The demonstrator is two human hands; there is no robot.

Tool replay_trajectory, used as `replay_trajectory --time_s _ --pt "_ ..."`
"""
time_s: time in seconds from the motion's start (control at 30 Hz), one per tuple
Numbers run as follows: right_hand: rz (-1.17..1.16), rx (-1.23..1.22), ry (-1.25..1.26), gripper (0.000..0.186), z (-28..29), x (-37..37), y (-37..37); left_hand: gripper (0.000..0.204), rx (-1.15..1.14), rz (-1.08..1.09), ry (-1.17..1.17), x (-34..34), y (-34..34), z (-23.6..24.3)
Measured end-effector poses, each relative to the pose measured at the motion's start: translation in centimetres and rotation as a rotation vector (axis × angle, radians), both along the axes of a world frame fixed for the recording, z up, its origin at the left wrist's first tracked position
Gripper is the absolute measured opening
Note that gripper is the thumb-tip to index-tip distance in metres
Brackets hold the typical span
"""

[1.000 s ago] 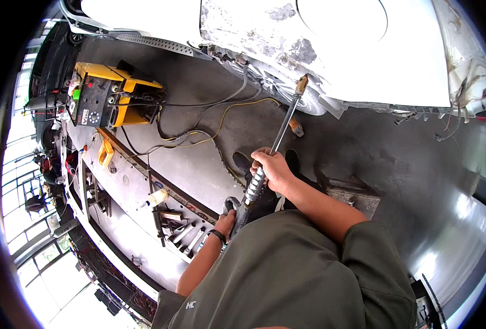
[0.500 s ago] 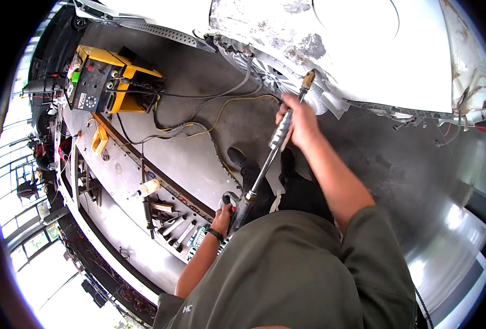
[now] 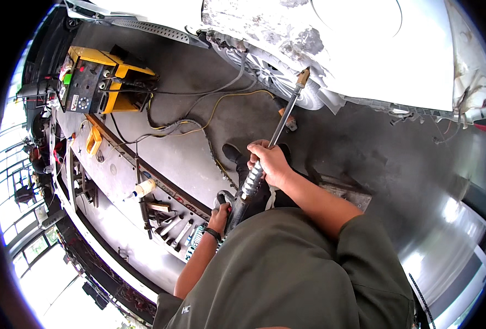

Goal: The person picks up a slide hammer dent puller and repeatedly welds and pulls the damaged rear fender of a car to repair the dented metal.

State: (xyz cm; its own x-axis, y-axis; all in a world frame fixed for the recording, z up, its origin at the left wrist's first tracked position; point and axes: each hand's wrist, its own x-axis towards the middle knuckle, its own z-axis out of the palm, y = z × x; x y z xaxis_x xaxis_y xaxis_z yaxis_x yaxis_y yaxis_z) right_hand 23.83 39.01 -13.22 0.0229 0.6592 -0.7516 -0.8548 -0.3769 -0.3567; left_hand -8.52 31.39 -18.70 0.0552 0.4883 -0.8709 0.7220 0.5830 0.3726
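Observation:
A slide hammer dent puller (image 3: 252, 181) runs slantwise from my body up to a white car's damaged wheel-side panel (image 3: 273, 33). Its brass-coloured tip (image 3: 303, 77) meets or nearly meets the panel's lower edge above the wheel; contact is hard to make out. My right hand (image 3: 270, 163) is closed round the ribbed sliding weight, low on the bar near the rear end. Close to my waist, my left hand (image 3: 219, 219) grips the puller's dark rear handle, partly hidden by the tool.
A yellow and black machine (image 3: 92, 82) stands at the left, its cables (image 3: 199, 94) crossing the floor. An orange power tool (image 3: 288, 119) lies by the wheel (image 3: 276, 74). To the left runs a metal bench edge (image 3: 169, 186) with a bottle (image 3: 144, 188) and tools. A low stand (image 3: 344, 192) is right of my legs.
My right hand has slid the weight down the bar, away from the car and toward my left hand. The left hand stays at the handle. The orange power tool has come into sight.

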Motion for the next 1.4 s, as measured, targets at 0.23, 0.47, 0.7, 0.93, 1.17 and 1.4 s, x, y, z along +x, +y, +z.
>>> replay_trajectory --time_s 0.23,0.47,0.7,0.93,1.17,1.4 --pt "0.007 0.018 0.046 0.01 -0.6 0.8 0.6 0.053 -0.013 -0.111 0.054 1.3 1.4 1.3" --pt "0.007 0.001 0.059 0.011 0.3 1.2 0.6 0.06 0.003 -0.084 -0.065 -1.7 -0.2 -1.9" --pt "0.024 0.086 -0.022 0.02 -0.4 11.9 5.9 0.042 -0.027 -0.101 0.073 3.5 -0.5 2.6" --pt "0.052 0.048 -0.163 0.017 0.2 0.3 -1.3 0.04 0.231 -0.294 0.006 1.2 -3.0 1.0" --pt "0.038 0.031 -0.059 0.013 -0.4 1.3 -0.3 0.037 0.027 0.04 0.013 3.0 -2.6 1.1" --pt "-0.123 0.14 -0.119 0.016 0.2 11.6 6.7 0.038 0.109 -0.248 0.093 3.4 -1.5 2.5"
